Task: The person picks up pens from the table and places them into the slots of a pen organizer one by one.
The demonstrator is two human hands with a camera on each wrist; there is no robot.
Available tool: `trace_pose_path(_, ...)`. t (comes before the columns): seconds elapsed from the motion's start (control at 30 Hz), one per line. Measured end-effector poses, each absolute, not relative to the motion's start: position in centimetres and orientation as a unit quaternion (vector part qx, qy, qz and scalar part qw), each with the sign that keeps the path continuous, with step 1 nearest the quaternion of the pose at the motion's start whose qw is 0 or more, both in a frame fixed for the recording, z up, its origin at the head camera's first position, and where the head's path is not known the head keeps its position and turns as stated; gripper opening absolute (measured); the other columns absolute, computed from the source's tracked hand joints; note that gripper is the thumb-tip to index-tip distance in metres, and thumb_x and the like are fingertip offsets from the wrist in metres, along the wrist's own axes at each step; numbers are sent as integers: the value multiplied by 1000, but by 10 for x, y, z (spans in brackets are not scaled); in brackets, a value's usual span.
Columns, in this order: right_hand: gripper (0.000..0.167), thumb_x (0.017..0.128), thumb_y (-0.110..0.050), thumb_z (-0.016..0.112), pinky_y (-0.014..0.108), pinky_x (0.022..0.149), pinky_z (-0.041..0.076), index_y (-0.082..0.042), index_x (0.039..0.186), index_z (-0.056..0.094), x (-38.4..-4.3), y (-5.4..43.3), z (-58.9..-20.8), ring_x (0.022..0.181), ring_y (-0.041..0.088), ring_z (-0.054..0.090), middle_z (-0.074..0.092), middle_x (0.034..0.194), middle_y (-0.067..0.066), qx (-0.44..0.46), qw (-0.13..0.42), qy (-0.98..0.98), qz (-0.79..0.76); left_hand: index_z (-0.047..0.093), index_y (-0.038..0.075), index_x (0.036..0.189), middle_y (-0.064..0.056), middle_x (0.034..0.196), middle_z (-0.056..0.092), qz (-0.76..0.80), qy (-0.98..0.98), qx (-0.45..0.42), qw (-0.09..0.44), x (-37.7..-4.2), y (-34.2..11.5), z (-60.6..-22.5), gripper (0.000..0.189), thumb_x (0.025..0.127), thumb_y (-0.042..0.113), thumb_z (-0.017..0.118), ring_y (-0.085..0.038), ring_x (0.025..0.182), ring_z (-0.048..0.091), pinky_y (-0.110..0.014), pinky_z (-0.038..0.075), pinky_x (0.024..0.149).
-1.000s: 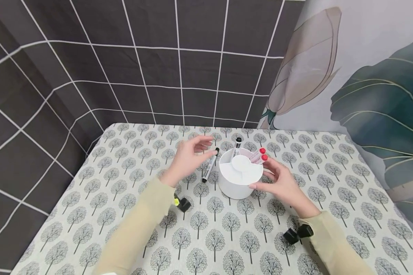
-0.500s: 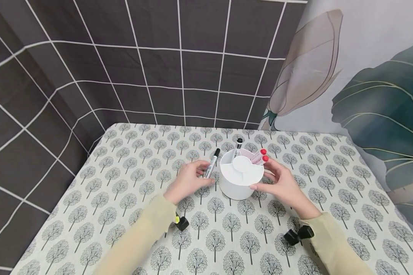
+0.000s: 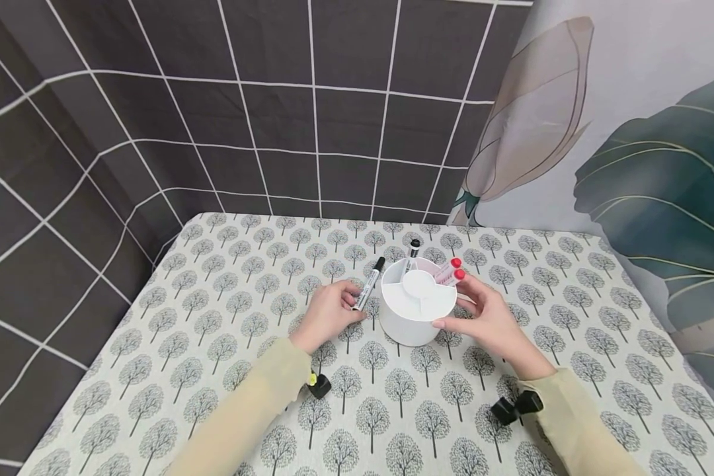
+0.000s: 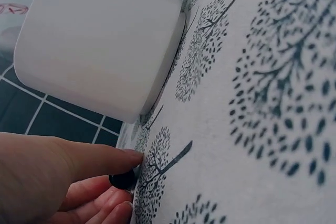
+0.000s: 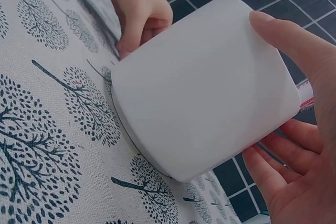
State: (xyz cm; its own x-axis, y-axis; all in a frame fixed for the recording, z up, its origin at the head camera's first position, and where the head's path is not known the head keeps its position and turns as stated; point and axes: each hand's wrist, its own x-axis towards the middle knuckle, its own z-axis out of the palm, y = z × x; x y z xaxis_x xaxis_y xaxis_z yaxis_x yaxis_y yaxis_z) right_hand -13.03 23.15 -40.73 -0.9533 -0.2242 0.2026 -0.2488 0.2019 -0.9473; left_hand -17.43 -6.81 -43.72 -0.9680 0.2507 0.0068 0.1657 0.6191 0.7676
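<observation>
Between the thumb and fingers of my left hand (image 3: 329, 312) is the lower end of a black-capped marker (image 3: 370, 283), tilted with its cap pointing up and away. In the left wrist view its black end (image 4: 123, 180) shows between thumb and fingertips, low over the cloth. Just to the right stands a white round desk organizer (image 3: 409, 327) with divided compartments. My right hand (image 3: 489, 316) grips its right side, thumb in front and fingers behind. Inside it lean two red-capped markers (image 3: 452, 271) at the right and another black-capped marker (image 3: 413, 248) at the back.
A tree-print cloth (image 3: 226, 370) covers the table. Behind it hangs a dark fabric with a white grid (image 3: 274, 119), and at the right a curtain (image 3: 648, 198) with large leaf and flower shapes. Black wrist cameras (image 3: 514, 406) sit below the sleeves.
My left hand came down from beyond the lying marker to its near end and took hold of it. The marker's cap end has shifted slightly right. My right hand keeps its grip on the organizer.
</observation>
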Motion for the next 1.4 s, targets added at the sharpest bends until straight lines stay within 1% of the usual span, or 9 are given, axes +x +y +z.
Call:
trace_pose_path(0.27,79,71,8,88,27,105,45,8,140,49,-130,231,-407,126,18,54,52,138,21,162,16,-772,614,71,4,105,2,87,66,418,902,99,49,-173,-65,-431,25,82,5,83,-11,75,62,-23,56,70)
trace_pose_path(0.37,80,72,8,88,26,105,45,9,141,48,-130,231,-407,124,16,55,52,137,22,159,17,-775,611,70,1,107,2,85,66,429,897,90,50,-174,-66,-433,21,87,2,77,-11,73,61,-22,56,67)
trace_pose_path(0.5,80,72,8,88,26,104,46,9,140,49,-130,231,-408,123,16,55,53,136,23,158,18,-776,610,69,-2,114,-1,83,65,455,886,75,51,-177,-70,-433,23,91,0,71,-14,69,62,-24,56,58)
trace_pose_path(0.6,78,71,7,89,26,105,45,8,139,50,-130,231,-408,124,17,54,53,137,22,160,17,-775,611,69,-2,115,-2,83,65,459,885,70,37,-179,-74,-432,23,93,0,69,-15,67,61,-24,54,55)
trace_pose_path(0.7,78,72,5,90,24,105,45,7,139,51,-131,231,-408,124,17,54,54,137,20,157,16,-781,604,70,-1,115,-4,86,66,461,885,70,16,-183,-77,-428,21,94,0,68,-15,70,61,-25,55,58)
trace_pose_path(0.87,80,72,2,90,23,104,45,6,141,50,-132,232,-408,124,17,55,55,136,20,152,14,-787,598,70,-1,116,-8,95,68,459,886,66,-17,-187,-83,-416,22,94,1,68,-19,84,65,-28,58,73)
trace_pose_path(1.07,79,72,4,90,24,104,46,7,140,50,-133,233,-407,123,16,56,55,136,21,156,18,-784,601,70,2,118,-9,103,69,482,871,69,-65,-189,-94,-396,24,94,7,70,-24,95,66,-36,57,87)
trace_pose_path(1.2,82,72,4,90,24,104,45,7,142,49,-133,233,-407,124,16,55,54,137,20,151,16,-784,602,70,5,118,-7,104,70,513,850,70,-95,-188,-102,-381,24,96,14,71,-22,97,66,-35,56,90)
trace_pose_path(1.4,83,72,4,89,24,105,45,8,143,46,-132,234,-408,124,17,55,52,140,22,145,3,-782,606,72,8,115,-4,106,71,544,822,72,-152,-183,-109,-362,21,97,19,72,-18,95,68,-32,56,87)
